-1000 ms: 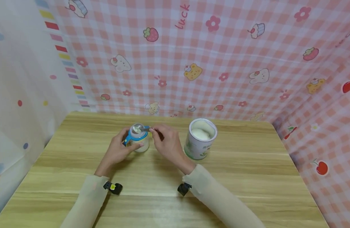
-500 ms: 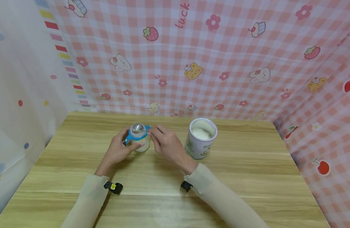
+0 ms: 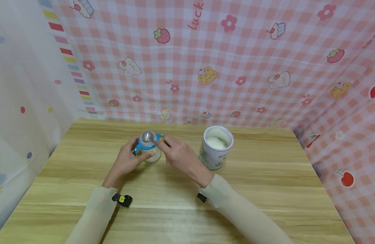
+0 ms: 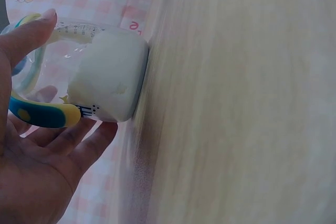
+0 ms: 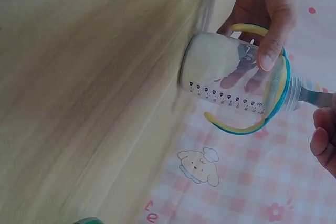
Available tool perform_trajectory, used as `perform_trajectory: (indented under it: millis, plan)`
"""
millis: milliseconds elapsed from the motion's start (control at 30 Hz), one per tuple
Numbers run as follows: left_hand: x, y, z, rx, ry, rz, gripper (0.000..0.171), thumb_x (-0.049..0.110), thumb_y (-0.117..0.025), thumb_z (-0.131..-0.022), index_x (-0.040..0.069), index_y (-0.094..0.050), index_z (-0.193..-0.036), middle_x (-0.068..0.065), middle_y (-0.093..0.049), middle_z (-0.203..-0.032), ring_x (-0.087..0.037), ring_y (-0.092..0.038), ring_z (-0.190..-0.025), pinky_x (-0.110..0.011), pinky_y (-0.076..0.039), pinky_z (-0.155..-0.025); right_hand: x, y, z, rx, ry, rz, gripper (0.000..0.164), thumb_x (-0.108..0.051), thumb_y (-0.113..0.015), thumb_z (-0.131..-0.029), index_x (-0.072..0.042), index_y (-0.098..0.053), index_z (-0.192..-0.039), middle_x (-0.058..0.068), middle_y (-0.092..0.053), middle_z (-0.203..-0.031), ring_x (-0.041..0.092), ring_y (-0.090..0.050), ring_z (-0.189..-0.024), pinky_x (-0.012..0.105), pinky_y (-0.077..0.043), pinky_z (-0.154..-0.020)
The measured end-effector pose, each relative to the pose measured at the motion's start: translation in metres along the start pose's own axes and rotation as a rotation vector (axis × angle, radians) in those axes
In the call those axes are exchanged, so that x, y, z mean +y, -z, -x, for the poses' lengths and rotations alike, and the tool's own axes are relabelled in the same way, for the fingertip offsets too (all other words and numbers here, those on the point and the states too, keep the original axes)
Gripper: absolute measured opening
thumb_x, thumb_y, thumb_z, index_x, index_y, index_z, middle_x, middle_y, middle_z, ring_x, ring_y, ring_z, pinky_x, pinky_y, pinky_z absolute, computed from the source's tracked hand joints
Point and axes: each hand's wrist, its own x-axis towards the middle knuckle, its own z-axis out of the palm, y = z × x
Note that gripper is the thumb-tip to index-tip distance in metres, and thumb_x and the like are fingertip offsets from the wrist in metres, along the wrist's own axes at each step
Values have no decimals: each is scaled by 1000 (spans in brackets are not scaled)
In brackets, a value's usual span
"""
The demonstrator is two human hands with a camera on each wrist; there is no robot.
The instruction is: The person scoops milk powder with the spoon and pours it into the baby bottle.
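Note:
A clear baby bottle (image 3: 152,157) with a blue-and-yellow two-handled collar stands upright on the table. My left hand (image 3: 127,157) holds it from the left, thumb in front and fingers behind. In the left wrist view, pale powder (image 4: 107,74) fills the lower part of the bottle. My right hand (image 3: 182,154) pinches a metal spoon (image 3: 147,136) by its handle. The spoon's bowl lies over the open mouth, shiny, with no powder showing on it. Measuring marks run along the bottle (image 5: 226,97) in the right wrist view.
An open tin (image 3: 211,158) of white powder stands just right of my right hand. The wooden table (image 3: 260,203) reaches back to a pink checked cloth (image 3: 187,67), and cloth also hangs at both sides.
The spoon has turned over at the bottle's mouth. White powder that lay in its bowl a second ago no longer shows there. My left hand and the bottle stay put.

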Motion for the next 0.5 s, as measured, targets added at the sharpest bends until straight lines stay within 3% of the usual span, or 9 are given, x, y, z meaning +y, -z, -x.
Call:
perform_trajectory:
  millis: [333, 500]
  plan:
    - [0, 0, -1, -6, 7, -20, 71, 47, -83, -85, 23, -49, -142, -6, -61, -140, -31, -54, -134, -61, -43, -113, -1, 5, 2, -73, -21, -26, 35, 16, -59, -86, -5, -71, -111, 6, -62, -90, 9, -53, -65, 15, -47, -54]
    - [-2, 0, -1, -3, -9, -20, 69, 41, -83, -87, 21, -49, -143, -7, -62, -140, -32, -55, -133, -58, -46, -109, 0, 3, 4, -58, -125, -134, 17, 5, -61, -95, -5, -68, -106, 6, -65, -91, 8, -53, -63, 14, -48, -56]
